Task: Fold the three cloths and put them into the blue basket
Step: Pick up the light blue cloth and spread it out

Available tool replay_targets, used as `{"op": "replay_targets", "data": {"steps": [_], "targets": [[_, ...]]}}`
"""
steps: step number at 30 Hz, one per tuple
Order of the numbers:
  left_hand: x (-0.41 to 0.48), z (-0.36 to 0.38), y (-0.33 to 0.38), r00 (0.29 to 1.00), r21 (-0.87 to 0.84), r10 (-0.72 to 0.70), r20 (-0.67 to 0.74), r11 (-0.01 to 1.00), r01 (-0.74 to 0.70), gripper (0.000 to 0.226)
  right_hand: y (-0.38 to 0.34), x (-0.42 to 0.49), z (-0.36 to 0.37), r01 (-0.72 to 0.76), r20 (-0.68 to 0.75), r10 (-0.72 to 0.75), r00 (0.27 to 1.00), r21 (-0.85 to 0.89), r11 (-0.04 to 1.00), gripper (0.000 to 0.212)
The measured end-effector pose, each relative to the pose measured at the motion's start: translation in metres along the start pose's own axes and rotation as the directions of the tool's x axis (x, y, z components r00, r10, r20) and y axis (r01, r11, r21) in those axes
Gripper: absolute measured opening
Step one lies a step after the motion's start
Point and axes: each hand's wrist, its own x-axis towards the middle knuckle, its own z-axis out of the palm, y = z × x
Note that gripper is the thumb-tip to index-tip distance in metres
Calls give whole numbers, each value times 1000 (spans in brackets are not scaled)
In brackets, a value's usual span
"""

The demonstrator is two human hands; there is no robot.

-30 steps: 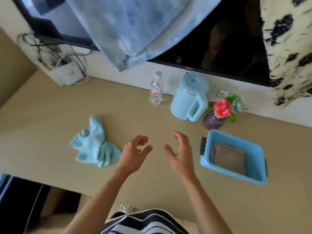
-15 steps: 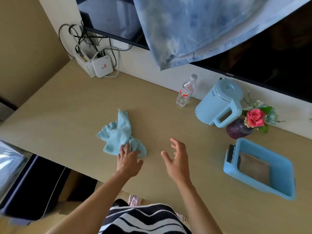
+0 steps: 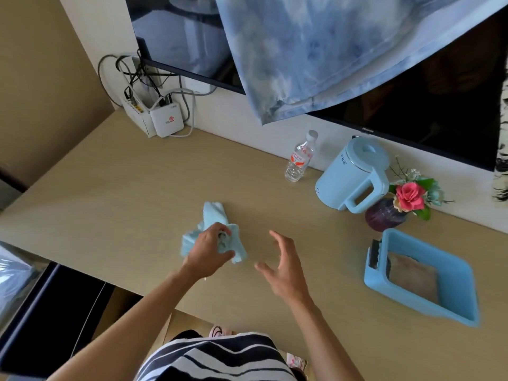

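A crumpled light blue cloth lies on the wooden desk, near its middle. My left hand is closed on this cloth, bunching it under the fingers. My right hand hovers open just to the right of it, fingers spread, holding nothing. The blue basket sits at the right of the desk, with a folded brown cloth lying flat inside it.
Along the wall stand a water bottle, a light blue kettle and a purple vase with a pink flower. White router boxes with cables sit at the back left. A blue-white fabric hangs over the dark screen.
My left hand reached left onto the light blue cloth and has closed on it. My right hand stayed open beside it. The view swung left.
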Motion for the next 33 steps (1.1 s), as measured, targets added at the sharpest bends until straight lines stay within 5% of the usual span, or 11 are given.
{"op": "replay_targets", "data": {"steps": [5, 13, 20, 23, 26, 33], "targets": [[0, -36, 51, 992, -241, 119, -30, 963, -123, 30, -39, 9, -5, 31, 222, -57, 973, 117, 993, 85], [-6, -53, 97, 959, -494, 281, 38, 839, -226, 28, -77, 12, -41, 131, -55, -120, 991, 255, 958, 7], [4, -72, 119, 941, -389, 312, 135, 889, -239, 11, -73, 23, -88, 33, -191, 55, 980, 429, 903, 19], [8, -72, 134, 928, -348, 343, 147, 896, -276, 42, -78, 18, -98, 8, -86, 33, 996, 436, 900, 31], [12, -68, 146, 920, -314, 364, 144, 899, -306, 50, -85, 14, -99, 7, 62, -34, 997, 388, 921, 47], [27, -80, 143, 887, -21, 416, 200, 907, -420, 16, -77, 19, -120, 78, -83, -59, 995, 251, 965, 16]]}}
